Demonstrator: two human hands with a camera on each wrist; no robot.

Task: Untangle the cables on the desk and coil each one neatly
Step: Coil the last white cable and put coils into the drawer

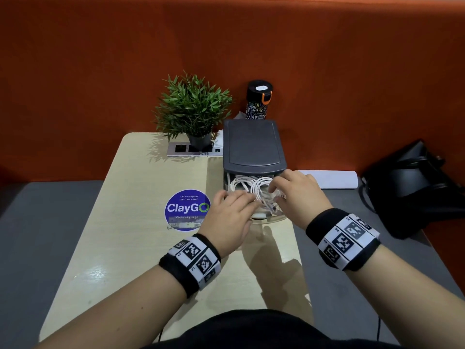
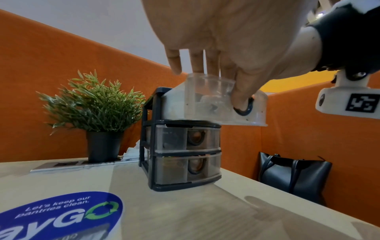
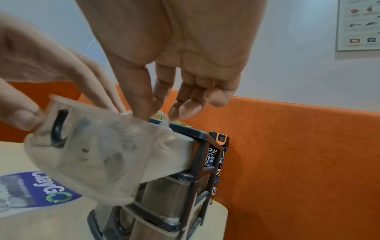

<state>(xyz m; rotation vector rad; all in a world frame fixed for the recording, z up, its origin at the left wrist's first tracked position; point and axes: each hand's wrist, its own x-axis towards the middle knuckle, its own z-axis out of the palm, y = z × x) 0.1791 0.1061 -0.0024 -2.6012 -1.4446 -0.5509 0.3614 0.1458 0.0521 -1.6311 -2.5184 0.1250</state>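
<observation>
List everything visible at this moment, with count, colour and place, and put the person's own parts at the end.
cables: a tangled bundle, count unclear, white, in the open top drawer
top drawer: one, clear plastic, pulled out of the drawer unit
drawer unit: one, dark grey frame, three clear drawers, at the back of the desk
desk: one, pale wood
plant: one, green in a black pot, left of the drawer unit
bottle: one, black, patterned, with an orange clasp, behind the drawer unit
sticker: one, round, blue, on the desk
socket strip: one, grey, under the plant pot
bag: one, black, right of the desk
left hand: thumb on the drawer front, fingers over the cables
right hand: fingers reaching into the cables
</observation>
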